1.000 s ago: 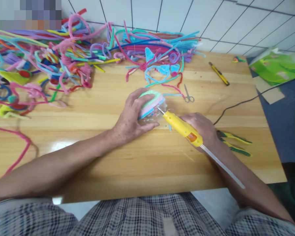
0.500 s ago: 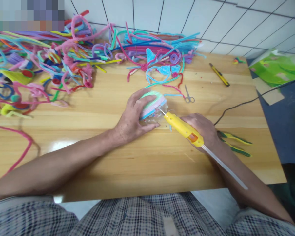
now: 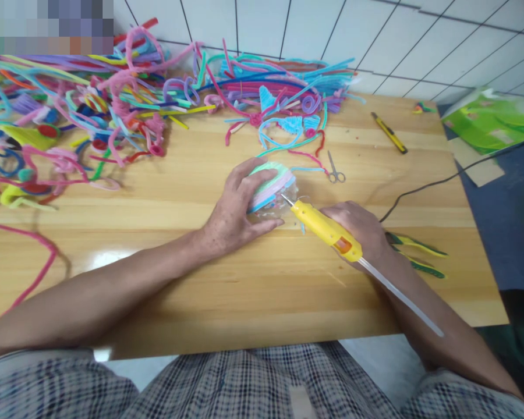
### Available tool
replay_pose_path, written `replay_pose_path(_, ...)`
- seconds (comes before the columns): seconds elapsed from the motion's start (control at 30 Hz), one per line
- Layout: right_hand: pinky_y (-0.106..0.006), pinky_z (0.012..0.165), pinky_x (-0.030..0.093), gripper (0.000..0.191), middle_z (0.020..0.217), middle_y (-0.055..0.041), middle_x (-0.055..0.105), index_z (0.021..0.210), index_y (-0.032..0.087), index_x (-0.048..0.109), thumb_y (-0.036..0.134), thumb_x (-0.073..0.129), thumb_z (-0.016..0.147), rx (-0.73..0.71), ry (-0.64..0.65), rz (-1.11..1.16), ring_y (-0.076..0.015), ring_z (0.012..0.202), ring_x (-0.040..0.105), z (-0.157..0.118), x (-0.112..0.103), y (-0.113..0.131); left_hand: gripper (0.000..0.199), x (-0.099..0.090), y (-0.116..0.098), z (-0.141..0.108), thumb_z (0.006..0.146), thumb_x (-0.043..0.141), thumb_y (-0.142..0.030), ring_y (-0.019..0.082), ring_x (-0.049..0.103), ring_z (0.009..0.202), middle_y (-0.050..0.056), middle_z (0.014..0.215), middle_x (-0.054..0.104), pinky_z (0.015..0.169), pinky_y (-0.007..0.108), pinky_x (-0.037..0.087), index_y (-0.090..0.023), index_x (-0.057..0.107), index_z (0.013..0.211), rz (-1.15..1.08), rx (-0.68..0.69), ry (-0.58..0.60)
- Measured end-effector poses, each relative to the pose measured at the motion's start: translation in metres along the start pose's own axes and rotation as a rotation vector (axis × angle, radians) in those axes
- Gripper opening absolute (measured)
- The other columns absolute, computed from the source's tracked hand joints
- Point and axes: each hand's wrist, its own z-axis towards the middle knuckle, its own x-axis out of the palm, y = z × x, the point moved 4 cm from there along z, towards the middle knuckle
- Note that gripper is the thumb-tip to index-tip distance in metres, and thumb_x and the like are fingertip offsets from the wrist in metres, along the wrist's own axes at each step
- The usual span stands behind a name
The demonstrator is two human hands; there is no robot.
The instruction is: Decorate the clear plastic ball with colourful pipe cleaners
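Observation:
A round clear piece (image 3: 271,189) partly covered with green, pink and blue fuzzy strips sits near the middle of the table. My left hand (image 3: 238,209) grips it from the left, fingers over the top and thumb along the lower side. In my right hand (image 3: 358,227) is a yellow glue gun (image 3: 323,224), its metal tip at the blue strip's edge. A long clear glue stick (image 3: 402,297) sticks out of its back over my right forearm. The fingertips of my right hand are mostly hidden behind the gun.
Colourful pipe cleaners (image 3: 126,110) are heaped along the table's back and left. Small scissors (image 3: 335,169) and a yellow cutter (image 3: 389,132) lie beyond the gun. Green-and-yellow pliers (image 3: 419,253) lie beside my right wrist. A black cable (image 3: 436,181) crosses the right edge.
The glue stick's rear end has shifted very slightly to the right. Both hands are in nearly the same place, with the gun's tip still at the blue strip.

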Motion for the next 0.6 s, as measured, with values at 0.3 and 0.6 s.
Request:
replay_pose_path(0.3, -0.042, 0.086, 0.061, 0.031, 0.101, -0.0087, 0.085, 0.124, 0.026, 0.079, 0.036, 0.054, 0.109, -0.028, -0.078, 0.03, -0.0278, 0.096, 0.079, -0.0039, -0.002, 0.0036, 0.087, -0.0005, -0.0016, 0.0, 0.094, 0.088, -0.063, 0.042, 0.052, 0.16, 0.015, 0.166, 0.055, 0.131, 0.074, 0.049, -0.039, 0.046, 0.166, 0.063, 0.0, -0.006)
replay_pose_path(0.6, -0.042, 0.085, 0.061, 0.032, 0.103, -0.0094, 0.086, 0.127, 0.025, 0.078, 0.036, 0.053, 0.11, -0.083, -0.119, 0.047, -0.0282, 0.096, 0.081, -0.0056, -0.0018, 0.0032, 0.088, -0.0003, -0.0009, 0.001, 0.095, 0.085, -0.067, 0.042, 0.053, 0.16, 0.016, 0.167, 0.055, 0.131, 0.073, 0.05, -0.041, 0.042, 0.168, 0.043, 0.019, 0.009)
